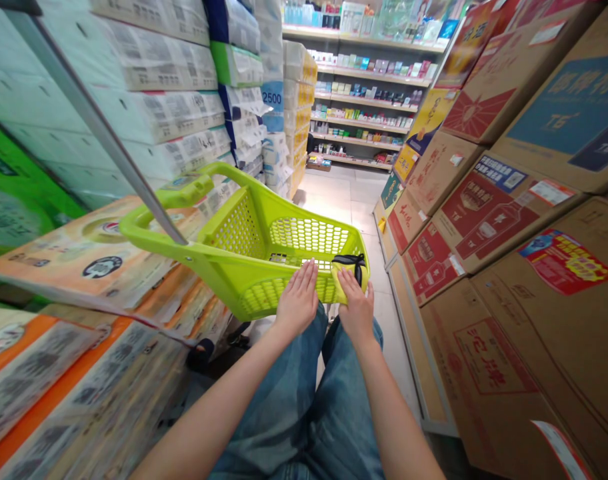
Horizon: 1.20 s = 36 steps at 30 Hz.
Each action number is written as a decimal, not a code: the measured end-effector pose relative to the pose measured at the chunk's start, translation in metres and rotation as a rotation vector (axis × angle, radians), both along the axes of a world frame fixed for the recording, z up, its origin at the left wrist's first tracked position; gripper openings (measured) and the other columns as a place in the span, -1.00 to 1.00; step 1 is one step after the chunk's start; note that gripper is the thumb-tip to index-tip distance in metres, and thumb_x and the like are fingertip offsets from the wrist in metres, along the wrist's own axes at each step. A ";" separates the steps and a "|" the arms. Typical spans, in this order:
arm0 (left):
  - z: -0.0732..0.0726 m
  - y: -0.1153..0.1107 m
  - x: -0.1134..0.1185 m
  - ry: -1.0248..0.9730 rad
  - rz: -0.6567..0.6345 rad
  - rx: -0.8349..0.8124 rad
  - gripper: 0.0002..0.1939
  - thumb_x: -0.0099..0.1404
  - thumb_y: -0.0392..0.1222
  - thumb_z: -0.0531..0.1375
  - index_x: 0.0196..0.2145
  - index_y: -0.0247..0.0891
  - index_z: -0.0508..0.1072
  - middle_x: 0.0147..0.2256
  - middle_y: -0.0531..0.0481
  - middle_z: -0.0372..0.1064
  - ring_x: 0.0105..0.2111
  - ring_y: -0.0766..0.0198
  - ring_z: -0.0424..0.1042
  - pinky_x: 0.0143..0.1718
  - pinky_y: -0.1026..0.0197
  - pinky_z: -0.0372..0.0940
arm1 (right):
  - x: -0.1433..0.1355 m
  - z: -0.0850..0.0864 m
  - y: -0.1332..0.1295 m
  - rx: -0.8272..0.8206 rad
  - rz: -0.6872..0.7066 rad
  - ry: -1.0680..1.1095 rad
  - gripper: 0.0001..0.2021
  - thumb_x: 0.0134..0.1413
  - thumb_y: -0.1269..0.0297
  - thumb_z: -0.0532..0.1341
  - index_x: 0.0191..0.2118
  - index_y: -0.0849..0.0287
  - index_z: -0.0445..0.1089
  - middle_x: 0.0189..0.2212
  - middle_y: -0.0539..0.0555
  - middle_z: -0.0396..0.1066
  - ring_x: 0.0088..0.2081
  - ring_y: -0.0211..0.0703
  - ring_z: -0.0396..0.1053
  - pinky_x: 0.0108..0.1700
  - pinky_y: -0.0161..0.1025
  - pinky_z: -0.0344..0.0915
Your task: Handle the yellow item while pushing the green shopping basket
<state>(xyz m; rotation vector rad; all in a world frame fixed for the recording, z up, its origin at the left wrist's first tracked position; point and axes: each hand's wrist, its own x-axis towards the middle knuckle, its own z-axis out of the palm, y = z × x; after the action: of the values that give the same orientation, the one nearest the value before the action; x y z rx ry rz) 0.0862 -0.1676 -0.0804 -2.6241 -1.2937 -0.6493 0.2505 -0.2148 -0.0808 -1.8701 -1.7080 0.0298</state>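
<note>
A lime-green shopping basket [224,277] with perforated walls and a grey metal pole stands in front of me. My left hand [298,300] lies at the basket's near rim, its fingers stretched out and side by side, holding nothing. To its right, my right hand [357,307] rests its fingers on a yellow cloth [340,277] with black trim, which hangs over the basket's right end. The fingers of this hand are spread over the cloth, pressing against it. A small item [278,258] lies inside the basket, too small to identify.
Stacked cartons [524,220] line the right side. Wrapped paper packs [164,113] and orange-and-white packages [99,267] are piled on the left. Shelves [374,99] of small products stand at the far end of the tiled aisle [334,190]. Part of a dark shoe [201,353] shows beside the packages.
</note>
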 end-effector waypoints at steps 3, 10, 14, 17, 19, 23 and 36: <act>0.001 -0.001 0.000 0.007 -0.003 0.000 -0.33 0.42 -0.26 -0.10 0.42 -0.44 -0.20 0.43 -0.13 -0.25 0.43 0.20 -0.29 0.41 0.06 -0.13 | 0.038 -0.010 -0.008 -0.034 -0.139 0.049 -0.20 -0.15 0.60 0.00 0.30 0.00 0.20 0.32 0.04 0.18 0.35 -0.17 0.10 0.41 0.16 -0.29; 0.001 -0.001 0.001 -0.001 0.006 0.004 -0.31 0.42 -0.26 -0.10 0.42 -0.43 -0.25 0.43 -0.13 -0.25 0.43 0.19 -0.29 0.41 0.04 -0.13 | 0.030 -0.015 0.001 0.008 -0.249 0.126 -0.23 -0.14 0.58 0.00 0.29 0.12 0.23 0.31 0.14 0.20 0.36 -0.10 0.09 0.40 0.17 -0.23; 0.000 -0.001 0.000 -0.002 0.004 -0.006 -0.30 0.40 -0.27 -0.09 0.42 -0.42 -0.24 0.43 -0.14 -0.25 0.43 0.19 -0.29 0.40 0.02 -0.11 | -0.025 -0.001 0.014 0.033 -0.070 0.086 -0.22 -0.15 0.59 0.02 0.30 0.13 0.21 0.31 0.13 0.20 0.37 -0.15 0.06 0.42 0.08 -0.28; -0.001 0.000 -0.001 0.012 -0.008 -0.021 -0.30 0.38 -0.28 -0.06 0.41 -0.44 -0.18 0.43 -0.15 -0.24 0.43 0.18 -0.31 0.40 0.02 -0.12 | -0.050 0.009 0.017 0.018 0.049 0.060 -0.23 -0.12 0.59 0.02 0.31 0.13 0.20 0.33 0.11 0.17 0.37 -0.15 0.06 0.43 0.06 -0.33; -0.002 0.000 0.000 0.017 -0.006 -0.022 -0.31 0.38 -0.28 -0.06 0.41 -0.45 -0.17 0.42 -0.16 -0.23 0.43 0.18 -0.31 0.41 0.03 -0.13 | -0.049 0.010 0.015 0.015 0.088 0.045 -0.22 -0.12 0.60 0.02 0.31 0.09 0.19 0.33 0.08 0.16 0.37 -0.17 0.07 0.43 0.06 -0.37; -0.001 -0.001 0.001 0.010 0.020 -0.014 -0.34 0.42 -0.27 -0.10 0.41 -0.45 -0.15 0.42 -0.15 -0.23 0.43 0.20 -0.30 0.41 0.04 -0.13 | -0.014 -0.001 0.005 0.029 0.051 0.034 -0.19 -0.14 0.62 -0.01 0.31 0.03 0.19 0.34 0.03 0.16 0.36 -0.21 0.08 0.43 0.09 -0.38; 0.000 -0.001 0.000 -0.014 -0.003 -0.025 -0.29 0.40 -0.29 -0.09 0.42 -0.42 -0.25 0.42 -0.15 -0.24 0.43 0.19 -0.29 0.40 0.01 -0.10 | -0.029 -0.002 0.017 0.043 -0.047 0.082 -0.22 -0.15 0.61 0.01 0.31 0.25 0.20 0.33 0.19 0.16 0.38 -0.10 0.04 0.43 0.06 -0.22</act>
<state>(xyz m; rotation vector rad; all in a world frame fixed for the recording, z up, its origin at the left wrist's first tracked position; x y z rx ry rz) 0.0864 -0.1681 -0.0807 -2.6463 -1.3111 -0.6578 0.2213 -0.1980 -0.0831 -1.8514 -1.5971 0.0506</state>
